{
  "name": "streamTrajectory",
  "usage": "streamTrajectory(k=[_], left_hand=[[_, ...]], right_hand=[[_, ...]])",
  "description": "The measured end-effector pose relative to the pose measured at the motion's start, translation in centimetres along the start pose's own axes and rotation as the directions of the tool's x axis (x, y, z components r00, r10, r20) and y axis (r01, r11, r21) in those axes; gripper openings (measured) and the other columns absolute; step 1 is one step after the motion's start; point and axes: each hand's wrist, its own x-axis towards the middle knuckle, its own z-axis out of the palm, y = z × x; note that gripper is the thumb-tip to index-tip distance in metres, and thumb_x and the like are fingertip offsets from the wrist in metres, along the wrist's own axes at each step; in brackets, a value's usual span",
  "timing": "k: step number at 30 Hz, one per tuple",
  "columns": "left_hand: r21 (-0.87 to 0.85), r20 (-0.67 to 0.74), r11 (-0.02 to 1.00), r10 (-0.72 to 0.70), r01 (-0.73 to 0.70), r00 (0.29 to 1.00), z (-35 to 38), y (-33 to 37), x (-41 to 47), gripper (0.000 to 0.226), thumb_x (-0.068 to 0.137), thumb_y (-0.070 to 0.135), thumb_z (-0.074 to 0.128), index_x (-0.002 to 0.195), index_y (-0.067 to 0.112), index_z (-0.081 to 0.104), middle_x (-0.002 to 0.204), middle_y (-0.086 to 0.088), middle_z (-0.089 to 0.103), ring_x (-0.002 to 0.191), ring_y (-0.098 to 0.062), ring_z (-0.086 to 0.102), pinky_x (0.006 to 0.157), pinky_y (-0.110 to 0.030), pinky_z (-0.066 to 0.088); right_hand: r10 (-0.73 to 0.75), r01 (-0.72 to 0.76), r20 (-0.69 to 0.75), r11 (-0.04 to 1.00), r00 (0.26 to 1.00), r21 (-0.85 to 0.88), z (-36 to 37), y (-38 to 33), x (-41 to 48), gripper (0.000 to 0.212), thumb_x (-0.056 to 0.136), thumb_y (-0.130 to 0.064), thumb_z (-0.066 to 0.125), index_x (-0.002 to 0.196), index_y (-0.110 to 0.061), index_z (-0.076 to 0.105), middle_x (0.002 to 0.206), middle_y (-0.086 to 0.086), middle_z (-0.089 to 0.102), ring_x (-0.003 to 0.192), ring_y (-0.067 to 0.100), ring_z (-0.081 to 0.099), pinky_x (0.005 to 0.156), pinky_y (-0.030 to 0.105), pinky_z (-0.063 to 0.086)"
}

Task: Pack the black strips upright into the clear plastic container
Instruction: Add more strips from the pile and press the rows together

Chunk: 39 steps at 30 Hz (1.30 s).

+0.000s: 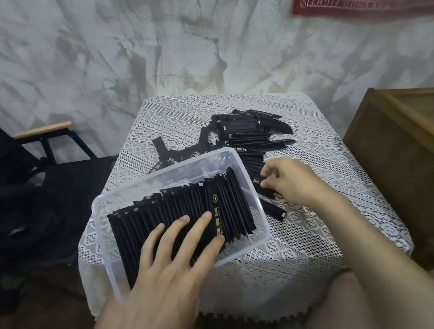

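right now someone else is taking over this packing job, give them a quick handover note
Left hand: flat, fingers straight, pressing on the packed row in the clear container.
Right hand: pinching one loose strip at the near edge of the pile on the lace-covered table.
Done: a row of strips stands on edge across most of the container.
Left: the pile beyond and right of the container is yet to pack; there is free space along its far side.
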Motion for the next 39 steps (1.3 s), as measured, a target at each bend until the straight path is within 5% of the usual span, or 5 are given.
streamTrajectory(k=[3,6,15,31,39], left_hand=[[0.006,-0.025,1.0,0.004,-0.004,1.0,0.1,0.1,0.0,0.086,0.052,0.0,0.086,0.132,0.024,0.067,0.158,-0.007,0.044,0.137,-0.038,0.048,0.111,-0.059,0.033],[0.002,-0.034,1.0,0.001,-0.001,0.999,0.2,0.1,-0.1,0.084,0.052,0.001,0.088,0.13,0.024,0.068,0.158,-0.007,0.045,0.136,-0.037,0.048,0.111,-0.059,0.032],[-0.006,-0.048,1.0,0.003,-0.004,0.999,0.5,0.0,0.0,0.083,0.052,0.002,0.09,0.129,0.024,0.068,0.158,-0.006,0.045,0.137,-0.037,0.049,0.112,-0.059,0.033],[0.004,-0.062,1.0,0.01,-0.009,0.998,0.7,-0.1,-0.1,0.085,0.051,0.0,0.089,0.13,0.024,0.068,0.159,-0.007,0.044,0.137,-0.037,0.047,0.111,-0.06,0.034],[0.002,-0.062,1.0,0.006,-0.006,0.998,0.5,-0.3,0.3,0.077,0.059,0.005,0.088,0.13,0.026,0.066,0.158,-0.005,0.044,0.137,-0.036,0.047,0.114,-0.057,0.031]], right_hand=[[0.024,-0.046,0.088,0.965,0.996,0.258,-1.3,0.2,-1.0,0.011,0.089,-0.023,0.078,0.088,-0.02,0.067,0.08,-0.001,0.065,0.071,0.019,0.058,0.07,0.036,0.049],[0.034,-0.065,0.27,0.992,0.962,0.105,-0.7,-0.3,-2.5,0.014,0.087,-0.024,0.08,0.093,-0.021,0.067,0.089,0.001,0.071,0.079,0.023,0.068,0.083,0.043,0.057],[0.014,0.01,0.148,0.988,0.989,-0.155,1.1,-1.9,-3.0,0.026,0.089,-0.035,0.076,0.108,-0.026,0.063,0.097,-0.002,0.068,0.091,0.023,0.064,0.077,0.036,0.05],[0.059,-0.054,0.103,0.997,0.993,-0.053,1.1,-0.8,1.2,0.025,0.085,-0.036,0.081,0.096,-0.027,0.06,0.086,-0.002,0.067,0.078,0.02,0.062,0.065,0.033,0.044],[0.059,-0.058,0.065,0.998,0.996,-0.027,-1.5,-1.6,-1.4,0.019,0.093,-0.041,0.069,0.091,-0.023,0.064,0.088,0.001,0.071,0.087,0.025,0.069,0.082,0.042,0.056]])
